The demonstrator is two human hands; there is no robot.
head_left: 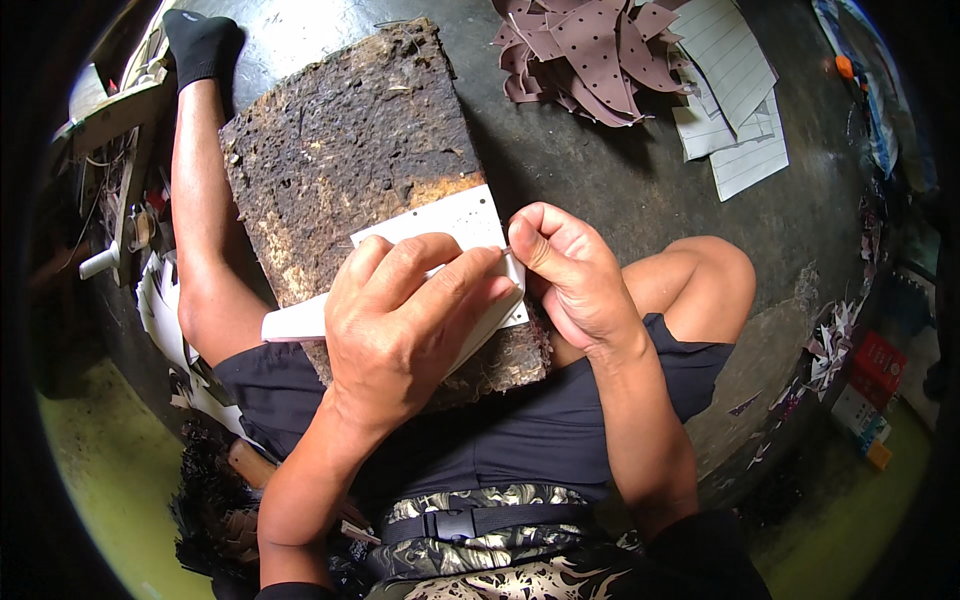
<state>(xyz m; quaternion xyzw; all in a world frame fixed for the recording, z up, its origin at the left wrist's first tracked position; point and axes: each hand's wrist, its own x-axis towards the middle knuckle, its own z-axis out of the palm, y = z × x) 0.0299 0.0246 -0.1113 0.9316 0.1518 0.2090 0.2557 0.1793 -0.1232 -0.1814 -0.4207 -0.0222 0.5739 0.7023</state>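
Observation:
A flat white piece [470,215] with small dark holes along its edges lies on a thick, dark, rough-surfaced board [350,130] across my lap. Over it my left hand [385,320] is closed on a folded white piece [295,320], which sticks out to the left beneath the palm. My left fingertips press near its right end, at the board's right edge. There my right hand [580,275] is closed in a pinch, thumb against forefinger, at the corner of the folded white piece. Part of the folded piece is hidden under my left hand.
Mauve-brown cut pieces [590,60] with dark dots are heaped on the dark floor beyond the board. Lined paper sheets [745,150] lie beside them. Wooden odds and ends [125,190] stand far left; scraps [830,345] and a red box [878,365] are at right.

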